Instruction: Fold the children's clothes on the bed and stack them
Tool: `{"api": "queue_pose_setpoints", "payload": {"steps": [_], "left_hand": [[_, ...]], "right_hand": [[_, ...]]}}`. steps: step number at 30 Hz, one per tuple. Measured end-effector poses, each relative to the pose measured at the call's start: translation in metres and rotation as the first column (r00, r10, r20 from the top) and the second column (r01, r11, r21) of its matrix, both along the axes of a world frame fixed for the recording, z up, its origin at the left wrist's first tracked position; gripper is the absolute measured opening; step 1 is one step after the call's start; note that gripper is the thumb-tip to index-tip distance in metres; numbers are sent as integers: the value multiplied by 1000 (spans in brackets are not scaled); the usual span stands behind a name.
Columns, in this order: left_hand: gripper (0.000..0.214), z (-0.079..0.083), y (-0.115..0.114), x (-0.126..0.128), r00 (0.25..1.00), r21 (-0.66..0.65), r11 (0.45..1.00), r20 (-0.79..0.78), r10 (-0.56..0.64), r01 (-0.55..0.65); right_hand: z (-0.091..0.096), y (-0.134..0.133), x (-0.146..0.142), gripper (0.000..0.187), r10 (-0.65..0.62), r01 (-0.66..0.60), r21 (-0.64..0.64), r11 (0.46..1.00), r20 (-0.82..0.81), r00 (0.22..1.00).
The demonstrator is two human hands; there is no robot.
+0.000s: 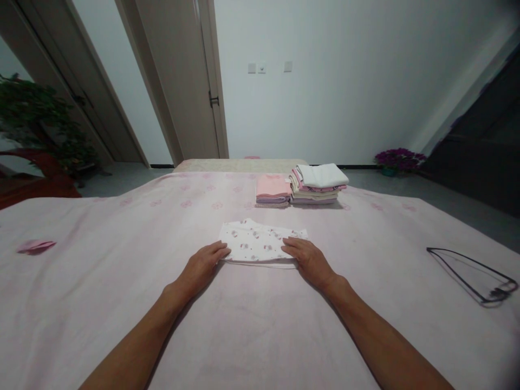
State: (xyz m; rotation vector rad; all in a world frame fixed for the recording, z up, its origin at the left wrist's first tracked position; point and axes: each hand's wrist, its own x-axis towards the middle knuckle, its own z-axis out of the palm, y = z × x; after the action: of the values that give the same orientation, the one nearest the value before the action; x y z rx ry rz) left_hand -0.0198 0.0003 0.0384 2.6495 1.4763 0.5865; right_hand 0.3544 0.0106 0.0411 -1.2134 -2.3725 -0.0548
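A white garment [254,244] with a small grey-and-red print lies folded into a flat strip on the bed cover, a plain white layer showing along its near edge. At its left end, my left hand [208,260] is closed on the near corner, fingertips on top of the fabric. The right end is held by my right hand [311,260], whose fingers reach across the print. Both thumbs are mostly hidden. Beyond the garment stand a low stack of folded pink and lilac cloths [273,190] and a taller stack of folded clothes [319,187] topped with white.
A pale pink cover [260,325] spreads over the surface. A small pink cloth [36,246] lies far left, and a thin black wire-like loop [467,271] at the right. Behind are a door [179,76], a leafy plant [36,114] and purple flowers [400,158].
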Motion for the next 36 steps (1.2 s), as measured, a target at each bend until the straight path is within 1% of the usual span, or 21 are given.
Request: {"api": "queue_pose_setpoints", "payload": {"steps": [4,8,11,13,15,17,18,20,22,24,27,30,36], "left_hand": [[42,-2,-1,0,1000,-4,1000,2,22,-22],[42,-1,-2,-1,1000,-1,1000,-27,14,-14],[43,6,-6,-2,999,11,1000,-49,5,-4],[44,14,-10,-1,998,15,1000,-57,6,-5],[38,23,-13,3,999,4,1000,-51,18,-17],[29,30,-12,12,999,-11,999,-25,30,-30],[29,31,-9,18,1000,-14,1000,-8,27,-27],[35,28,0,32,1000,-8,1000,25,-4,4],[42,20,12,46,998,-3,998,34,-58,58],[48,11,24,58,996,-22,996,1,-84,84],[57,0,33,66,994,-63,998,-103,-18,12],[62,-3,33,61,983,-84,993,-170,66,-82],[59,-8,31,37,960,-93,964,-156,235,-251]], "right_hand": [[-1,2,5,55,37,-37,12,999,-2,999],[-1,2,9,64,98,-98,-28,995,7,995],[6,-1,14,71,111,-107,-117,987,34,993],[15,-2,17,73,94,-79,-214,974,57,994],[26,-2,19,72,50,-31,-318,948,52,997],[35,-1,16,66,-10,16,-379,925,16,1000],[38,0,12,61,-42,38,-379,925,-2,999],[38,2,-1,53,-75,68,-328,942,-7,997],[32,2,-19,52,-64,74,-262,962,46,997],[24,2,-34,56,-54,82,-232,969,124,991],[13,2,-43,63,-83,132,-216,968,223,971],[8,3,-37,66,-128,183,-180,967,277,952],[9,8,-18,65,-263,317,-133,939,316,912]]}}
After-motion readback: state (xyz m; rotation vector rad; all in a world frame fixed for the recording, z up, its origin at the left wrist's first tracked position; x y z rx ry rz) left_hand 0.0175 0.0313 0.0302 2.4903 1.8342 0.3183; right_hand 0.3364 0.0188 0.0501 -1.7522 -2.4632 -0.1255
